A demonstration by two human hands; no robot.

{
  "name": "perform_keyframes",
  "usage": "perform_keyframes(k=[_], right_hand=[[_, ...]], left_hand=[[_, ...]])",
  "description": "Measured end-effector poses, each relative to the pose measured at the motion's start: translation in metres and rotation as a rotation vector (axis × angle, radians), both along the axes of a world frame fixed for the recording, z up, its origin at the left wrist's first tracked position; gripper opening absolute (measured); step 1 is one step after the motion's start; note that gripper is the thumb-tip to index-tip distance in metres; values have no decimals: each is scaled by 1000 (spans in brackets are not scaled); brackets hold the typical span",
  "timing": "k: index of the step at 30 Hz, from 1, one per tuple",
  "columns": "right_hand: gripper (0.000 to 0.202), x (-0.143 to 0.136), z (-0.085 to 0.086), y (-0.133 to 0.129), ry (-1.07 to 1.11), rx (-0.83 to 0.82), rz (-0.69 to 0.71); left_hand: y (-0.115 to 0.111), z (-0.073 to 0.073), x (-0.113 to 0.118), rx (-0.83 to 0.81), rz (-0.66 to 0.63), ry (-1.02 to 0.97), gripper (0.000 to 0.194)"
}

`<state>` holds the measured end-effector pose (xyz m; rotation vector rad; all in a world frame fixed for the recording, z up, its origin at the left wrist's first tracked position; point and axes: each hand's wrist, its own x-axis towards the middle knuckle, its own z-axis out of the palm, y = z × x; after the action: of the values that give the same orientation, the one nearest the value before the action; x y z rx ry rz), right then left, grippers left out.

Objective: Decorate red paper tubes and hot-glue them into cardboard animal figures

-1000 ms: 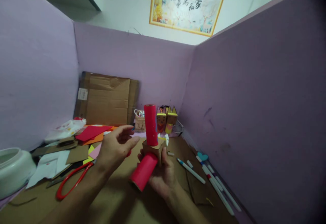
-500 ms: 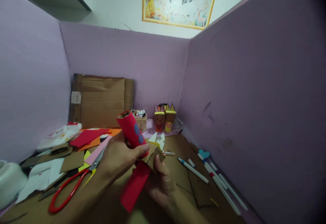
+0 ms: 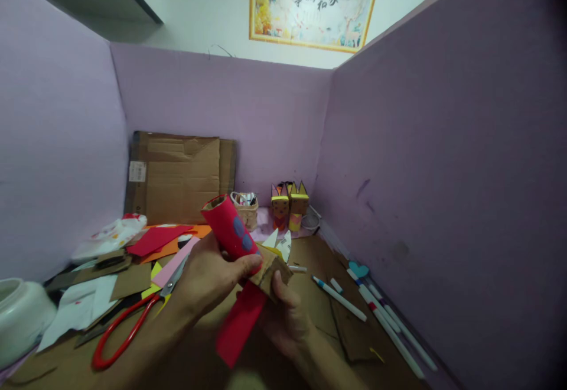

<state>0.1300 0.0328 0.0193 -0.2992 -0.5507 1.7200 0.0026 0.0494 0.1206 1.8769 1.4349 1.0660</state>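
My left hand (image 3: 215,280) is closed round a red paper-covered cardboard tube (image 3: 228,224) with blue dots on its side. The tube tilts, its hollow end up and to the left. At its lower end is a brown cardboard box piece (image 3: 270,269), which my right hand (image 3: 286,310) grips with the thumb on top. A red paper strip (image 3: 239,325) hangs down beneath the box piece. White pointed paper pieces (image 3: 283,245) with a bit of yellow show just behind it. How the tube meets the box is partly hidden by my left thumb.
Red-handled scissors (image 3: 128,337) lie at left by paper and cardboard scraps (image 3: 133,282). A white pot (image 3: 26,319) stands far left. Markers (image 3: 339,298) lie at right. Behind are a small basket (image 3: 248,213), finished animal figures (image 3: 298,207) and leaning cardboard (image 3: 181,177). Purple walls enclose the table.
The view has shifted slightly, so the surroundings sit a little further right and lower. Both hands keep the same grip on the tube and box piece; the red strip has swung slightly right.
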Motion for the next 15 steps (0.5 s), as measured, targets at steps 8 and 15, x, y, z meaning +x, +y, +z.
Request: perform_keyframes(k=[8, 15], right_hand=[[32, 23, 14, 6, -301, 158, -244], [49, 29, 9, 8, -579, 270, -279]], left_hand=[[1, -5, -67, 162, 30, -234, 83], [0, -43, -95, 217, -52, -6, 36]])
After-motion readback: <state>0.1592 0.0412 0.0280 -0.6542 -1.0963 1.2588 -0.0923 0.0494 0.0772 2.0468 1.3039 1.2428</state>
